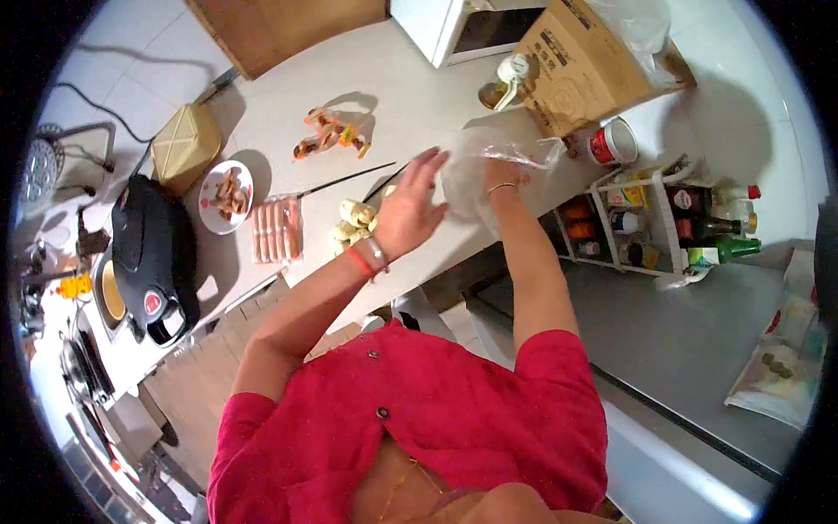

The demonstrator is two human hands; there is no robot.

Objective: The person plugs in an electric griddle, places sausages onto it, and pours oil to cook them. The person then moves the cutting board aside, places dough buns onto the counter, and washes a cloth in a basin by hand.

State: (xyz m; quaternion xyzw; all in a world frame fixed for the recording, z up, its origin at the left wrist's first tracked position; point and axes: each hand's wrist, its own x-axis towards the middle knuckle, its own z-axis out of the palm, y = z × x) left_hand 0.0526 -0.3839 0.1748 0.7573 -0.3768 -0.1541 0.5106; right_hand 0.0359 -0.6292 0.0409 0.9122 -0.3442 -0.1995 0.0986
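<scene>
My left hand [410, 210] hovers over the counter with its fingers stretched out and nothing in them. A clear plastic bag [467, 179] is just to its right. My right hand [501, 177] reaches into or behind this bag, and the film blurs its fingers, so I cannot tell whether they grip. Pale, rounded pieces of food [353, 223] lie beside my left wrist. Left of them is a clear pack of sausages [278, 231]. A dark chopstick [345, 179] points toward my left hand, which partly covers another thin dark stick [377, 187].
A white plate [209, 214] holds browned meat pieces. Crumpled wrappers [332, 135] lie farther back. A black appliance [153, 253] stands left. On the right are a cardboard box [580, 70], a pump bottle [511, 74], a white tub [614, 142] and a bottle rack [642, 223].
</scene>
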